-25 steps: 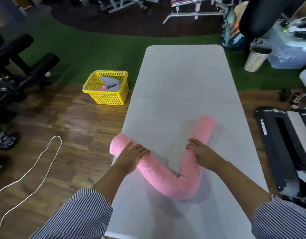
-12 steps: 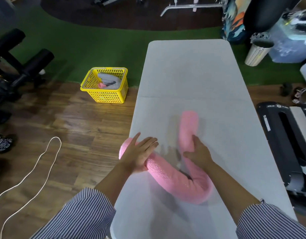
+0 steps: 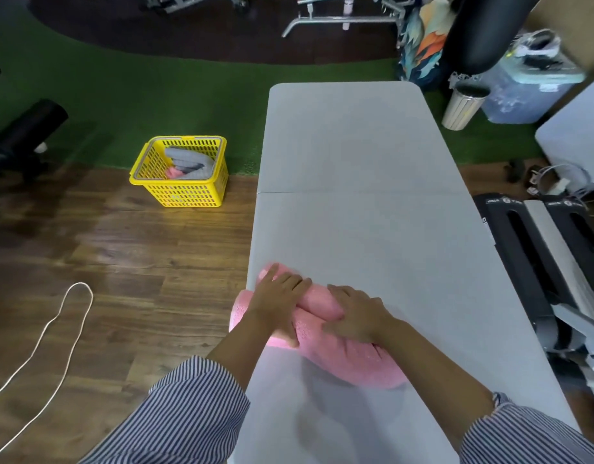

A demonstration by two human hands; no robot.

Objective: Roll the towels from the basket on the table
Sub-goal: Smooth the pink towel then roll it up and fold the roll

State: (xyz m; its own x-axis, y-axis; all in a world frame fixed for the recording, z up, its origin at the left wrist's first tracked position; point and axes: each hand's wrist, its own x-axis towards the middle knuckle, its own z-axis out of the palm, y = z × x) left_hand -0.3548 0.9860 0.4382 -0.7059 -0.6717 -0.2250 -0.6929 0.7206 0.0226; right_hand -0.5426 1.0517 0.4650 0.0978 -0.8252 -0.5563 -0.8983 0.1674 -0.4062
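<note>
Two hands on one pink towel (image 3: 342,358) right now. Left hand (image 3: 278,301) lies palm-down with fingers mostly straight and close together, pressing the upper fold, thumb reaching down across the lower fold. Right hand (image 3: 354,314) sits just beside it, also flat-ish, fingers lightly bent over the fabric, pressing rather than pinching as far as I can tell.

Key relation: the towel is a long roll doubled over on itself, and it sits directly under both palms. Its long axis runs diagonally, from the far-left tip by the surface (image 3: 372,229) edge back toward the person's right, where the bend is. The left hand is nearer the loose ends, the right hand nearer the bend. My guess is the next move depends on keeping both layers stacked, so the left hand has the fiddlier job, since one end hangs slightly past the near-left edge of the surface.

Looks-wise it's fluffy, bright pink, thick, fairly squishy under pressure, with a fat rounded bend below the right wrist.

Further out, the yellow basket (image 3: 180,192) sits on the wooden floor, well apart to the left, with grey towels (image 3: 185,159) and a bit of pink inside, so plenty left to roll I'd say. Also a white cord (image 3: 64,316) looped on the floor.
</note>
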